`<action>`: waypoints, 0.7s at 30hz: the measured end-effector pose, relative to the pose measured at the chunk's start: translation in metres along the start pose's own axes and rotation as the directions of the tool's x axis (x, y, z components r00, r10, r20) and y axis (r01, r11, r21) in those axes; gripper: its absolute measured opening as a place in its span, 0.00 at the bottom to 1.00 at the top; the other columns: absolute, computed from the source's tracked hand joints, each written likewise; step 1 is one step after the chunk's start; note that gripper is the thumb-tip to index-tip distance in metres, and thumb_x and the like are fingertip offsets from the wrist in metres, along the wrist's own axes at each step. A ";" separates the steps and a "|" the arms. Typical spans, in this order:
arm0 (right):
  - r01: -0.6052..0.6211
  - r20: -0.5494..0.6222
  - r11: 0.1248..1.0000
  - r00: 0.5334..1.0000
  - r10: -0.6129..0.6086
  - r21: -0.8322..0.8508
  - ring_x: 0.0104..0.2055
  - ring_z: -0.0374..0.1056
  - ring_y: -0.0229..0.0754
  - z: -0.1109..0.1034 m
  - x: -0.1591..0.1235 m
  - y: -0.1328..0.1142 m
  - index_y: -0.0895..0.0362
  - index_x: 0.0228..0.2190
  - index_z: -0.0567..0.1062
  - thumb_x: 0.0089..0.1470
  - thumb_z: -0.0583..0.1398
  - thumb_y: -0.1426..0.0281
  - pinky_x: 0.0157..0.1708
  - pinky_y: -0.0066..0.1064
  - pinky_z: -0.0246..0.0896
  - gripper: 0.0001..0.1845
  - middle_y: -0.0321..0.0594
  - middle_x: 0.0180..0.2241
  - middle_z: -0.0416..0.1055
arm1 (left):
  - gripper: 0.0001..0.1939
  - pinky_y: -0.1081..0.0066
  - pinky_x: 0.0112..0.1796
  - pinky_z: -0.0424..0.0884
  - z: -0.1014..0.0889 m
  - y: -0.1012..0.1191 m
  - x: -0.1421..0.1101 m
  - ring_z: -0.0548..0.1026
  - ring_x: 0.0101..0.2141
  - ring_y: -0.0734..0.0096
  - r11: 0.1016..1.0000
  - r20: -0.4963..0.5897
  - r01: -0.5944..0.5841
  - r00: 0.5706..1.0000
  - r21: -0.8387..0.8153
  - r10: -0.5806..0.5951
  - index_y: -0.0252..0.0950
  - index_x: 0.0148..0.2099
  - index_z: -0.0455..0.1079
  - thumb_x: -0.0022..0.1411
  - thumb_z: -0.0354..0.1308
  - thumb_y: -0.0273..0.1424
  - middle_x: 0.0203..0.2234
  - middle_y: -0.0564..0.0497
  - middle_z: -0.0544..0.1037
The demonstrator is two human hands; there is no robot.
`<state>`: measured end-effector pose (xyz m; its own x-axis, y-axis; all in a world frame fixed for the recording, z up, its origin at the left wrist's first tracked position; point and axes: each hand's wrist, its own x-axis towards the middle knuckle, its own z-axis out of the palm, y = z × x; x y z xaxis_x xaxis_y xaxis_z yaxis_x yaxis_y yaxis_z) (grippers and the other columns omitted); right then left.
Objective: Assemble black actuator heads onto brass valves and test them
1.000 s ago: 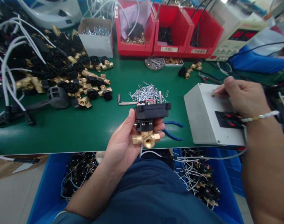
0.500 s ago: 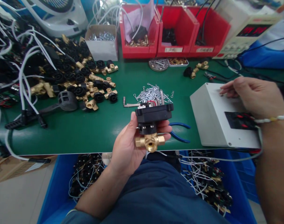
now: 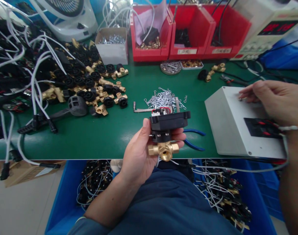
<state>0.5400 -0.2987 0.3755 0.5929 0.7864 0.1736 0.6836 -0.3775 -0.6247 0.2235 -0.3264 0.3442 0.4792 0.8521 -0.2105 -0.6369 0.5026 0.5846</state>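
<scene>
My left hand point(image 3: 139, 151) is wrapped round a motorized valve, a three-way brass body point(image 3: 165, 150) under an open-topped black actuator housing point(image 3: 170, 120). The valve is held upright above the table's front edge, with its ports facing sideways and toward me. Red wire and metal parts show at the top of the housing. On the right, my right hand point(image 3: 273, 96) rests at the top of a grey control box point(image 3: 237, 130), fingers pinched on a small metal toggle switch point(image 3: 240, 98). A grey cable runs from the box's black terminal panel point(image 3: 261, 128) toward the valve; its far end is hidden.
Behind the valve lie a heap of metal clips point(image 3: 163, 98) and blue-handled pliers point(image 3: 194, 132). Brass valves point(image 3: 100, 93) and a rubber mallet point(image 3: 76, 106) crowd the left. Red bins point(image 3: 151, 54) and a power supply point(image 3: 273, 32) stand behind; blue crates point(image 3: 58, 199) sit below.
The whole view has shifted, so everything sits a little further right. My left hand still holds the valve, and my right fingers stay at the switch. The power supply's red display reads differently.
</scene>
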 end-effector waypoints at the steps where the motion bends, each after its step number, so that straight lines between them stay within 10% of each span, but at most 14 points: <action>1: -0.025 -0.005 1.000 1.000 0.025 -0.007 0.27 0.66 0.28 0.000 0.000 0.001 0.60 0.28 0.81 0.64 0.60 0.69 0.36 0.31 0.63 0.14 0.46 0.32 0.80 | 0.25 0.66 0.40 0.82 0.000 0.000 0.000 0.85 0.36 0.64 1.000 0.000 -0.006 1.000 -0.021 0.006 0.31 0.42 0.79 0.75 0.44 0.41 0.34 0.43 0.85; 9: 0.168 0.041 0.978 0.984 -0.175 0.122 0.28 0.66 0.36 0.001 0.003 0.023 0.55 0.27 0.79 0.41 0.58 0.31 0.36 0.36 0.66 0.39 0.44 0.31 0.77 | 0.21 0.70 0.42 0.81 0.003 0.001 -0.002 0.84 0.40 0.64 0.999 -0.038 -0.028 0.999 -0.031 0.026 0.29 0.47 0.78 0.76 0.44 0.34 0.38 0.42 0.85; 21: 0.171 0.047 0.975 0.983 -0.179 0.140 0.27 0.64 0.36 0.001 0.004 0.022 0.55 0.25 0.76 0.36 0.59 0.28 0.34 0.35 0.62 0.42 0.42 0.28 0.74 | 0.24 0.70 0.41 0.81 0.004 0.003 -0.002 0.85 0.40 0.65 0.999 -0.020 -0.013 1.000 -0.050 0.012 0.30 0.45 0.79 0.77 0.41 0.33 0.37 0.43 0.85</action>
<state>0.5569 -0.3027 0.3618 0.4404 0.8632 0.2470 0.7086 -0.1652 -0.6860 0.2229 -0.3276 0.3493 0.4593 0.8610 -0.2185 -0.6726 0.4978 0.5475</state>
